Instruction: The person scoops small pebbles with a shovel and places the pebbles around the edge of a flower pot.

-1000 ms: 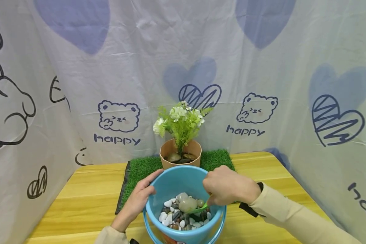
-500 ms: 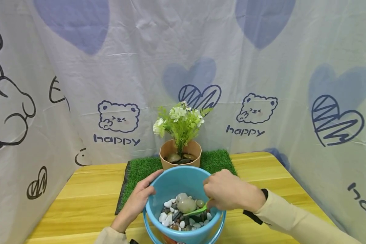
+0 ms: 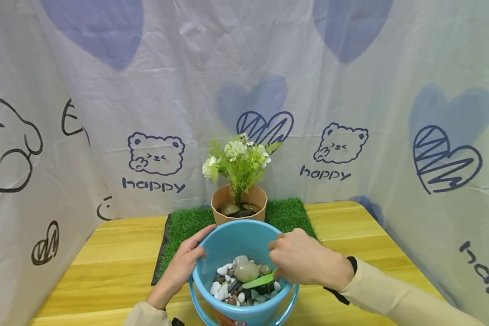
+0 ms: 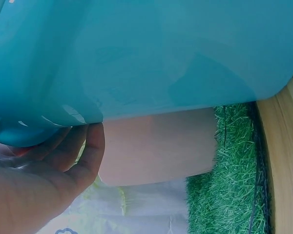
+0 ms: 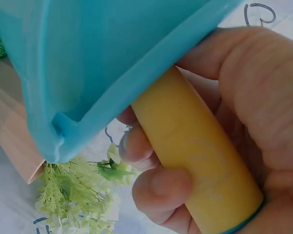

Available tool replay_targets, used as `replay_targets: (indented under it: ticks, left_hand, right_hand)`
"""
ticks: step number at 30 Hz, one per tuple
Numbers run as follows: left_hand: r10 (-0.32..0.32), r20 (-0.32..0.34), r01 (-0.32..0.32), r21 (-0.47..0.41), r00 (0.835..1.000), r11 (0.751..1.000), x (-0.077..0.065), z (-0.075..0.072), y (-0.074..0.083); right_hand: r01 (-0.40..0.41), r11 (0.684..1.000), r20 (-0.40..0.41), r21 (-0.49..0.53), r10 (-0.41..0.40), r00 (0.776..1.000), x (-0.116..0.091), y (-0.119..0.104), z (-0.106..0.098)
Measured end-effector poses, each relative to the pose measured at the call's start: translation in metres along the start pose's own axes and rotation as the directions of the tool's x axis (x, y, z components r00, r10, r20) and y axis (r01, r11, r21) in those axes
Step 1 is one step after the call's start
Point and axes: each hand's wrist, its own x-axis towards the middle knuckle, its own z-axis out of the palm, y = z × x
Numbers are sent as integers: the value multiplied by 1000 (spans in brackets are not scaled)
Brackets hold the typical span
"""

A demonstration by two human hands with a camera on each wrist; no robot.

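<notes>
My left hand holds the left side of a light-blue bucket by its rim. In the left wrist view its fingers lie against the outside of the bucket wall. With its fingers wrapped round a yellow handle, my right hand holds a small garden trowel at the bucket's right side. The trowel's green blade reaches over the stones inside, and its broad face shows. White, grey and brown pebbles cover the bucket's bottom, with a large pale stone beside the blade.
Behind the bucket stands a peach flowerpot with white flowers and brown stones, on a green turf mat. The bucket's blue handle hangs at the front. Printed cloth surrounds the wooden table.
The green blade has turned so that more of its face shows, and the right hand has shifted slightly toward me. The left hand stays on the rim. The whole view has shifted a little.
</notes>
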Motion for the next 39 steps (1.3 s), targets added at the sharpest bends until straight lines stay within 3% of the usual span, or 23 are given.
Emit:
replay_targets:
  ticks: [16, 23, 27, 33, 39]
  left_hand:
    - [20, -19, -19, 10, 1000, 1000, 1, -1, 1]
    - [11, -14, -11, 16, 1000, 1000, 0, 0, -2]
    - [14, -17, -14, 15, 1000, 1000, -1, 0, -2]
    - [17, -11, -16, 6, 1000, 1000, -1, 0, -3]
    - [18, -13, -18, -3, 1000, 1000, 0, 0, -3]
  right_hand:
    - [34, 999, -77, 19, -32, 997, -3, 4, 8]
    - [-1, 969, 57, 249, -13, 998, 1, 17, 5]
    - [-38, 952, 150, 305, -9, 989, 8, 19, -5]
    - [-69, 968, 257, 243, 5, 966, 17, 11, -15]
    - [-13, 998, 154, 54, 5, 988, 10, 1, -17]
